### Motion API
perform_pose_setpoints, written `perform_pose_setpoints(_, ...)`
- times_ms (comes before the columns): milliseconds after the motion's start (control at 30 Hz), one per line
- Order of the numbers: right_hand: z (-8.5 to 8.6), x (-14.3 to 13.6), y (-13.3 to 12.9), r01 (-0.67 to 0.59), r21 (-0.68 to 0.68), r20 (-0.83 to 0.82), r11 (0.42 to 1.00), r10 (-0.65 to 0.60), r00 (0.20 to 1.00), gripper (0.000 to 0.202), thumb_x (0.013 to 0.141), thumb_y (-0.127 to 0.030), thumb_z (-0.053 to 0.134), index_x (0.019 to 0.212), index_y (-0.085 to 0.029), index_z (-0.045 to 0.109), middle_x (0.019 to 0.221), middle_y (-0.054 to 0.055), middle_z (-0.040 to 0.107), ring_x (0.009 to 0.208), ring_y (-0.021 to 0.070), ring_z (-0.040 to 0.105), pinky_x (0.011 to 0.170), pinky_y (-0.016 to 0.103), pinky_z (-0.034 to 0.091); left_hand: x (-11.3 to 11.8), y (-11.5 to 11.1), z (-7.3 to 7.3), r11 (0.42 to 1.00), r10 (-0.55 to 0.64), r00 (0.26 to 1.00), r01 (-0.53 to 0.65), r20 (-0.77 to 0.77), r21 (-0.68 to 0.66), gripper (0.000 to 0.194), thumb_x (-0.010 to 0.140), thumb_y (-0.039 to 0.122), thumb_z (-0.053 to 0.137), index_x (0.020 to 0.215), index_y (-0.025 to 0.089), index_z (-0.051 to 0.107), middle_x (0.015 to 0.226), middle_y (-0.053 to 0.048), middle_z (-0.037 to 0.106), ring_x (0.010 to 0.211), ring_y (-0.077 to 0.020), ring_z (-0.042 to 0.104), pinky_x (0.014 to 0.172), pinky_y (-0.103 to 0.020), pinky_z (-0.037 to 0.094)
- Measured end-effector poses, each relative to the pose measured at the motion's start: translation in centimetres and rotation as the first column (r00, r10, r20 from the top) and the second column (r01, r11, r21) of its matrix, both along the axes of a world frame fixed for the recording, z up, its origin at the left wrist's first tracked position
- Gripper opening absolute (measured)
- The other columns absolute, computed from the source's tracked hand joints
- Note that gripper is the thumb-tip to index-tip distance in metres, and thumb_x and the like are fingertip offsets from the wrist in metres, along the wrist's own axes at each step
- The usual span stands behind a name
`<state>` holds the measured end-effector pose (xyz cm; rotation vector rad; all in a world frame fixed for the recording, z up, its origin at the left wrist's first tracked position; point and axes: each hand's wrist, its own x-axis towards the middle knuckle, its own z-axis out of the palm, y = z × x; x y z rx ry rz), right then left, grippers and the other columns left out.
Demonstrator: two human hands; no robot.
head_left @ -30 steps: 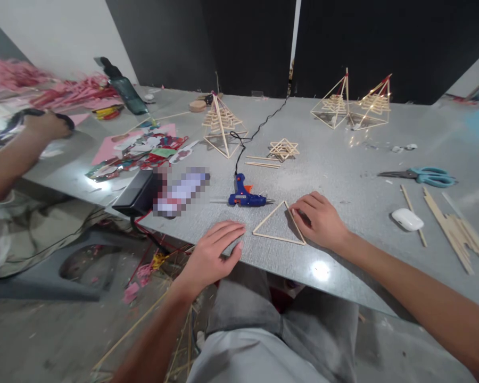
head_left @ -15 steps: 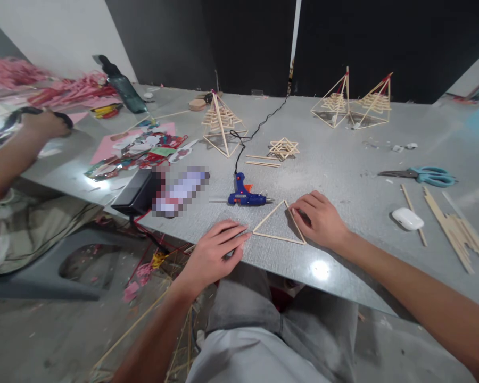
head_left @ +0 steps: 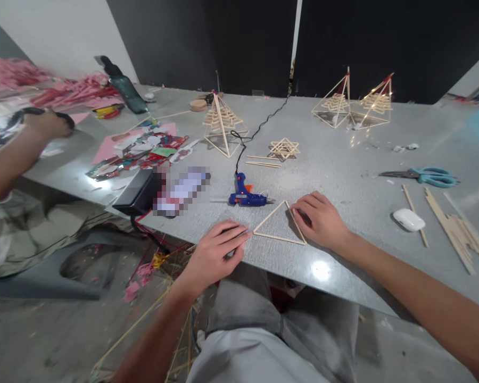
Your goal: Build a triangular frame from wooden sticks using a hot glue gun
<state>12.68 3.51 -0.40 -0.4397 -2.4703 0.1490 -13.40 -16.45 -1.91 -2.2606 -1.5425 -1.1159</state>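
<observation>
A triangle of thin wooden sticks (head_left: pixel 280 237) lies flat on the table between my hands. My left hand (head_left: pixel 219 251) rests at its left corner, fingers stretched out, the fingertips at or just beside the joint. On the right, my right hand (head_left: pixel 317 217) lies with loosely bent fingers against the triangle's right side; thumb and forefinger are a little apart. Just beyond the triangle a blue hot glue gun (head_left: pixel 248 199) lies on its side, a glue stick out of its back and its nozzle pointing right. Farther back sits a small star-shaped stick frame (head_left: pixel 284 149) beside loose sticks (head_left: pixel 263 164).
Stick pyramids (head_left: pixel 223 127) stand at the back. Scissors (head_left: pixel 437 176), a white earbud case (head_left: pixel 409 219) and wooden sticks (head_left: pixel 457 229) lie right. A phone (head_left: pixel 183 190), black box (head_left: pixel 138 194), paper scraps (head_left: pixel 147 146) and bottle (head_left: pixel 127 90) are left. Another person's hand (head_left: pixel 43 125) works far left. The glue gun's cord (head_left: pixel 265 121) runs back.
Both hands and the triangle hold practically the same places. The view has shifted very slightly, and small glints now show on the rear right pyramid.
</observation>
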Motion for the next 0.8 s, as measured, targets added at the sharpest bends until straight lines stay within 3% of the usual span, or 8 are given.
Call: perform_pose_setpoints(800, 0.1, 0.0, -0.03, 0.0, -0.008, 0.019, 1.0, 0.0, 1.0, 0.021, 0.11, -0.026, 0.054, 0.106, -0.02, 0.074, 0.098, 0.009, 0.077, 0.092, 0.0271, 0.062, 0.087, 0.045, 0.051, 0.01, -0.07, 0.07, 0.999, 0.003, 0.997, 0.0, 0.08, -0.036, 0.045, 0.1, 0.007, 0.068, 0.138, 0.029, 0.077, 0.127, -0.005, 0.084, 0.119, -0.0257, 0.075, 0.111, -0.05, 0.064)
